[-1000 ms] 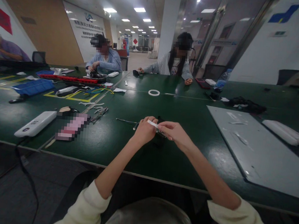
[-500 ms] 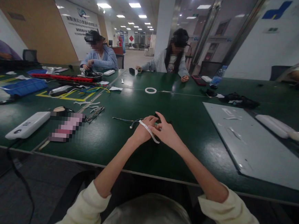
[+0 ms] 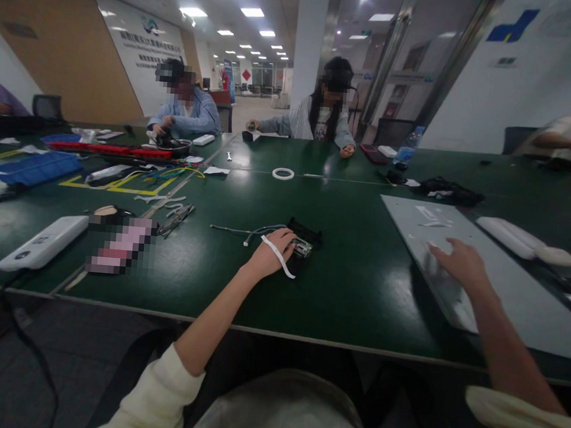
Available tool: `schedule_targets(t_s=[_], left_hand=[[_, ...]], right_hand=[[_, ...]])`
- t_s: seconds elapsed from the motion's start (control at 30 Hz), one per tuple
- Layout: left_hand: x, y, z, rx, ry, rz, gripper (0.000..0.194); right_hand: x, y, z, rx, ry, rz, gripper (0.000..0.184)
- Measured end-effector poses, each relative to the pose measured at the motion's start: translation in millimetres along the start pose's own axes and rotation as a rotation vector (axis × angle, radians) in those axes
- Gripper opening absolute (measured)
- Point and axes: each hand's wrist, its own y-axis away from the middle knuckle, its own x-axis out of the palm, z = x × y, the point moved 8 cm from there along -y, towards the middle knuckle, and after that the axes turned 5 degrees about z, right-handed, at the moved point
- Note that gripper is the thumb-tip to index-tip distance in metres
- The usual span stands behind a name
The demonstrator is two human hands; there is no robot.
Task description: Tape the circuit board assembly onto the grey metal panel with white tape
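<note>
My left hand (image 3: pixel 271 255) rests on the green table (image 3: pixel 350 272), closed on the end of a thin white strip (image 3: pixel 278 256) that curls across its back. Just beyond its fingers lies a small black part with a green circuit board (image 3: pixel 303 240) and thin blue and grey wires (image 3: pixel 244 232) running left. My right hand (image 3: pixel 460 261) is stretched out to the right, fingers spread over the grey sheet (image 3: pixel 507 291), close to small white strips (image 3: pixel 430 220) stuck on it. It holds nothing.
A white tape roll (image 3: pixel 283 173) lies mid-table. To the left are a white device (image 3: pixel 41 242), tweezers and tools (image 3: pixel 177 213), a blue tray (image 3: pixel 35 166) and a red bar (image 3: pixel 107 149). White long objects (image 3: pixel 521 239) lie at the right. Other people sit across the table.
My right hand has left the strip and swung right over the grey sheet. The left hand keeps the strip and has sunk to the table beside the black part.
</note>
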Motion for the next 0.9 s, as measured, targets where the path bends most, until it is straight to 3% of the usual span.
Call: schedule_targets(t_s=[0.13, 0.47, 0.6, 0.8, 0.9], left_hand=[[2.1, 0, 1, -0.003, -0.042, -0.007, 0.025], [4.0, 2, 0, -0.014, -0.074, 0.002, 0.025], [4.2, 2, 1, -0.01, -0.076, -0.012, 0.025], [4.0, 2, 0, -0.021, -0.083, -0.004, 0.024], [3.9, 2, 0, -0.018, -0.093, -0.008, 0.024]], right_hand=[[15, -4, -29, 0.081, 0.007, 0.126, 0.048], [5, -2, -54, 0.176, -0.127, 0.067, 0.029], [1, 1, -57, 0.15, -0.151, -0.016, 0.022], [11, -1, -53, 0.093, -0.086, -0.038, 0.029], [1, 3, -46, 0.073, -0.078, -0.121, 0.024]])
